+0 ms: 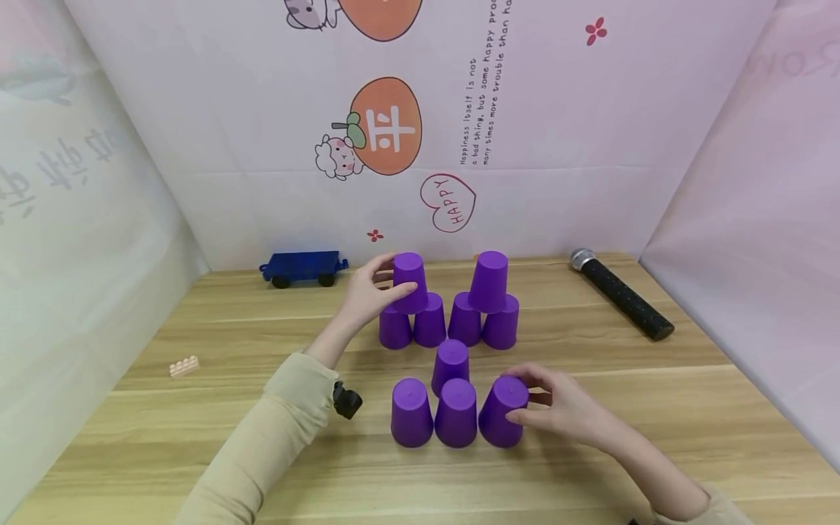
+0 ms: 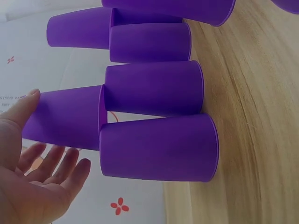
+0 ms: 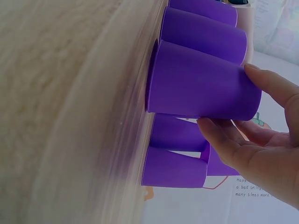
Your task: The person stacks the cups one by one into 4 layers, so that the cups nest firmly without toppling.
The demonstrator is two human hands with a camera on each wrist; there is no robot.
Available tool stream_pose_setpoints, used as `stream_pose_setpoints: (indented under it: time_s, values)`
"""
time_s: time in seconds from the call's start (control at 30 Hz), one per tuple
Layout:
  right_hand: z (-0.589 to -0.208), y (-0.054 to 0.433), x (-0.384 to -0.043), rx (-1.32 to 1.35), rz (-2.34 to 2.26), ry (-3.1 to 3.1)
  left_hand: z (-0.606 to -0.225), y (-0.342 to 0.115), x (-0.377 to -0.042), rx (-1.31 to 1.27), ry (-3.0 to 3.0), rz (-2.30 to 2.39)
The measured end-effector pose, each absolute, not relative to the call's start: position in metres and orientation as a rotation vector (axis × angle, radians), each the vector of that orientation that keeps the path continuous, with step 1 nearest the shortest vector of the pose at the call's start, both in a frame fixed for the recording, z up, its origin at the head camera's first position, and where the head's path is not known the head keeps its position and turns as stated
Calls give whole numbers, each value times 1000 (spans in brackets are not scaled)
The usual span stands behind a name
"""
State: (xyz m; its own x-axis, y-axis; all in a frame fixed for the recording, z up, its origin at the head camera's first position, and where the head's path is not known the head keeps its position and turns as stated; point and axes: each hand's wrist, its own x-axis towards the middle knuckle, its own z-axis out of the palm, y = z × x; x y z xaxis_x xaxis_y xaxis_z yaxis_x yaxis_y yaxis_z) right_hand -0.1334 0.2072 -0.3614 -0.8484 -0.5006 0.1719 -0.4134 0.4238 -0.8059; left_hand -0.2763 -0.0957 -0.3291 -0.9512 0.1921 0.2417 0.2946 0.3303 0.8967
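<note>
My left hand [image 1: 369, 293] holds an upside-down purple cup [image 1: 408, 273] between thumb and fingers. That cup sits across two inverted purple cups, its rim on their tops in the left wrist view. A matching pair to the right carries another upper cup [image 1: 489, 281]. At the front, my right hand [image 1: 564, 408] grips the rightmost purple cup [image 3: 201, 84] of a row of three, thumb on one side and fingers on the other. Its rim is down at the table. Behind the row's middle cup [image 1: 456, 414] stands a single cup [image 1: 451, 362], its lower part partly hidden.
A blue toy wagon [image 1: 305, 267] stands at the back left of the wooden table [image 1: 315, 481]. At the back right lies a black microphone [image 1: 623, 295]. A small pale toy brick [image 1: 184, 366] is at the left. Printed cloth [image 1: 538, 131] hangs behind and at both sides.
</note>
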Motion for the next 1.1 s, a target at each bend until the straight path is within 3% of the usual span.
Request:
stream_pose_setpoints:
  time_s: [0.5, 1.1]
  values:
    - [-348, 223, -134, -683, -1475, 2663, -343, -138, -235, -538, -2465, -1896]
    - [-269, 240, -163, -575, -1441, 2854, -360, -142, -179, -701, -2563, -1937]
